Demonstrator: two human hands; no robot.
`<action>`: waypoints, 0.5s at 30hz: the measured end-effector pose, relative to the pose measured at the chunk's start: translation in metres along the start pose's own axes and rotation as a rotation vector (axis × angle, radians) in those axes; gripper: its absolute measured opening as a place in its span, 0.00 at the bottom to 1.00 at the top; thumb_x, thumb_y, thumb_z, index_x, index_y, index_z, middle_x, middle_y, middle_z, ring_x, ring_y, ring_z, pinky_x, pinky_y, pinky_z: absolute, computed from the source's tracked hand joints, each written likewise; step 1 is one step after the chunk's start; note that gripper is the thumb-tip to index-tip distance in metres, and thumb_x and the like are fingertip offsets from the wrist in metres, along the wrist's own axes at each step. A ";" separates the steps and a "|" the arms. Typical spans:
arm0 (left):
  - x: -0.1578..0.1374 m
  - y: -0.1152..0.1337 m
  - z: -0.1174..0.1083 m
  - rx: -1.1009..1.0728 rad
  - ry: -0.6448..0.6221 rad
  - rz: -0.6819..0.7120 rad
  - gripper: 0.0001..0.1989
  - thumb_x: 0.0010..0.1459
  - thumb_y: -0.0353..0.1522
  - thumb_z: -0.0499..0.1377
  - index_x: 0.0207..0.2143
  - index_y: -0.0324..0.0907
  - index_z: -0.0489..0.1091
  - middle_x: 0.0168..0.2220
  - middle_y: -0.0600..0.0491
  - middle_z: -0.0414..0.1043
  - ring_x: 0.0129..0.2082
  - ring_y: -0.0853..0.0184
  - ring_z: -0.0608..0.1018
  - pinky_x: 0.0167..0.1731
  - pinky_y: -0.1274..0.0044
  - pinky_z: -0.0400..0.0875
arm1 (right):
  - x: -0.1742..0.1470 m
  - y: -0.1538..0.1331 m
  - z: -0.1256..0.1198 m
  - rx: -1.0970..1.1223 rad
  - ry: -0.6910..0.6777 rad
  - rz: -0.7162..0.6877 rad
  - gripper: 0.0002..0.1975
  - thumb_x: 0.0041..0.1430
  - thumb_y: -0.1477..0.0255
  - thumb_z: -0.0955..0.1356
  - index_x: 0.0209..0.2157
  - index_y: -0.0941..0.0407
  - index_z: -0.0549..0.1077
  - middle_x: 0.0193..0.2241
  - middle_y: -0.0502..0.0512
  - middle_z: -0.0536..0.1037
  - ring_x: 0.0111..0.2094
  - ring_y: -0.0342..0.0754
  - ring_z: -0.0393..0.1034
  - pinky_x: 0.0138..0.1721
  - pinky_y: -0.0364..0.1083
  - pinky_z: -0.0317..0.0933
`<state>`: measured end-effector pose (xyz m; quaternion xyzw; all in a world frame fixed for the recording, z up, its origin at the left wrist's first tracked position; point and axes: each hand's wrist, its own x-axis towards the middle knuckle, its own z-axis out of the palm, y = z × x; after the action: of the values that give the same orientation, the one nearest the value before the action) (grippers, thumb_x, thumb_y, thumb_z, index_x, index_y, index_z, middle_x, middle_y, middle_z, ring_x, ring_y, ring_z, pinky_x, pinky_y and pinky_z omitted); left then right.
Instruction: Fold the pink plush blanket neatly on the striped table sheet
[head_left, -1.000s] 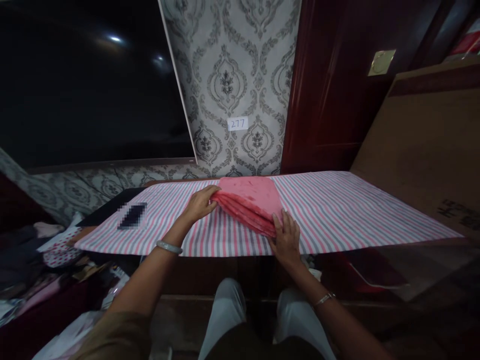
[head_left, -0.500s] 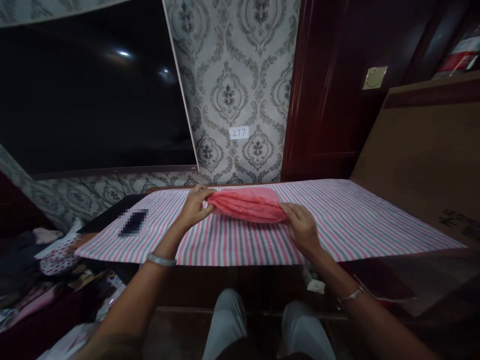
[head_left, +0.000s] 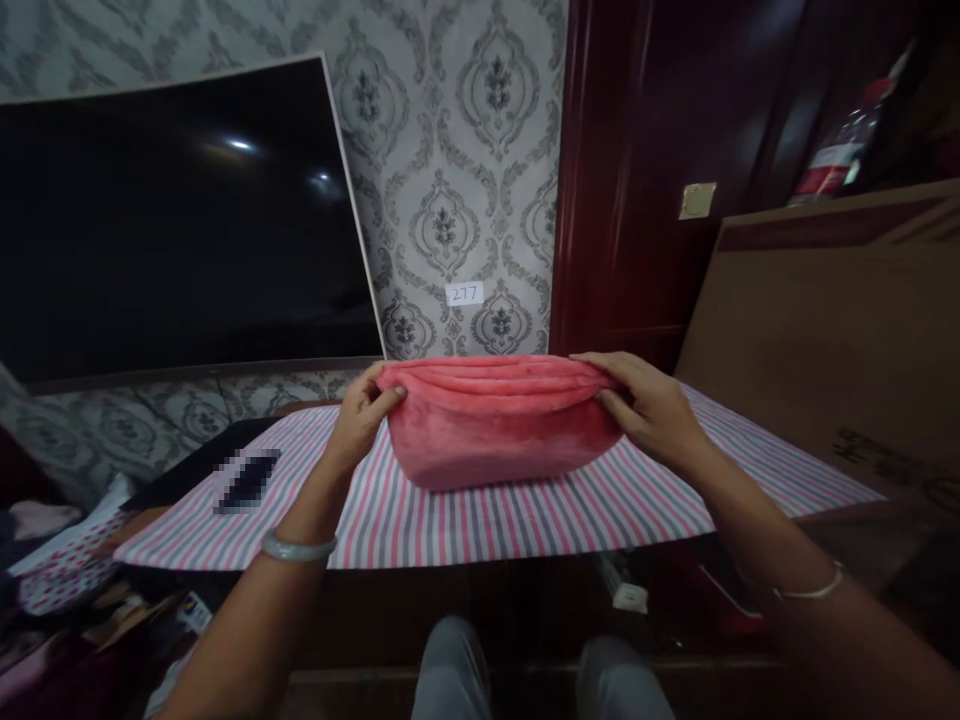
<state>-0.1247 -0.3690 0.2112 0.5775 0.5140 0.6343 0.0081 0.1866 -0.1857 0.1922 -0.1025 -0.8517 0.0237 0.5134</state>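
Observation:
A folded coral-pink plush cloth (head_left: 502, 430) hangs between my two hands above a striped tablecloth (head_left: 465, 530). Its upper edge lies in several soft layers, while the lower part drops as one smooth face. My left hand (head_left: 361, 412) pinches the upper left corner, thumb in front. At the upper right corner my right hand (head_left: 645, 400) grips the layers, its thumb on the near side and fingers over the top. Whether the cloth's lower edge touches the tablecloth, I cannot tell.
A blurred dark item (head_left: 249, 482) lies on the tablecloth's left side. Behind stand a large black television (head_left: 187, 230) and a patterned wall with a "277" label (head_left: 464, 293). At right are a big cardboard box (head_left: 817, 330) and a bottle (head_left: 832, 160). Piled belongings (head_left: 67, 560) lie at lower left.
The cloth has been raised toward me and spread wider, so its front face now hangs down. My hands have moved farther apart, both still gripping it. The view has tilted up slightly.

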 end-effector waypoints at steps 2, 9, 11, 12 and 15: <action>0.010 0.010 0.002 -0.049 0.025 -0.009 0.14 0.49 0.39 0.64 0.37 0.41 0.75 0.32 0.54 0.73 0.33 0.67 0.73 0.35 0.78 0.69 | 0.011 -0.004 -0.015 0.041 0.002 0.023 0.21 0.60 0.73 0.64 0.55 0.51 0.73 0.50 0.56 0.78 0.51 0.55 0.73 0.54 0.58 0.65; 0.042 0.059 0.008 -0.199 0.049 -0.150 0.09 0.48 0.37 0.64 0.26 0.42 0.70 0.22 0.57 0.66 0.22 0.72 0.67 0.22 0.80 0.63 | 0.061 -0.018 -0.057 0.254 -0.010 0.163 0.18 0.56 0.66 0.69 0.49 0.52 0.78 0.47 0.55 0.80 0.49 0.55 0.73 0.54 0.58 0.65; 0.052 0.063 0.004 -0.233 0.040 -0.208 0.09 0.48 0.37 0.65 0.27 0.42 0.71 0.23 0.57 0.68 0.23 0.71 0.69 0.23 0.79 0.65 | 0.075 -0.013 -0.057 0.364 -0.035 0.237 0.19 0.55 0.64 0.70 0.49 0.53 0.78 0.46 0.56 0.80 0.47 0.54 0.73 0.51 0.56 0.67; 0.057 0.059 0.002 -0.245 0.043 -0.243 0.09 0.47 0.37 0.65 0.28 0.42 0.72 0.23 0.56 0.69 0.24 0.70 0.71 0.24 0.79 0.67 | 0.081 -0.006 -0.053 0.422 -0.056 0.282 0.20 0.54 0.64 0.71 0.49 0.54 0.78 0.45 0.56 0.80 0.45 0.53 0.74 0.49 0.55 0.67; 0.071 0.020 -0.003 -0.276 0.065 -0.371 0.11 0.45 0.37 0.67 0.29 0.41 0.74 0.24 0.56 0.72 0.25 0.68 0.74 0.25 0.79 0.68 | 0.093 0.028 -0.019 0.588 -0.164 0.431 0.23 0.50 0.64 0.72 0.48 0.55 0.78 0.43 0.56 0.80 0.40 0.50 0.74 0.45 0.52 0.68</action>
<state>-0.1385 -0.3371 0.2769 0.4456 0.5197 0.7046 0.1870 0.1650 -0.1405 0.2781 -0.1252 -0.8057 0.3829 0.4342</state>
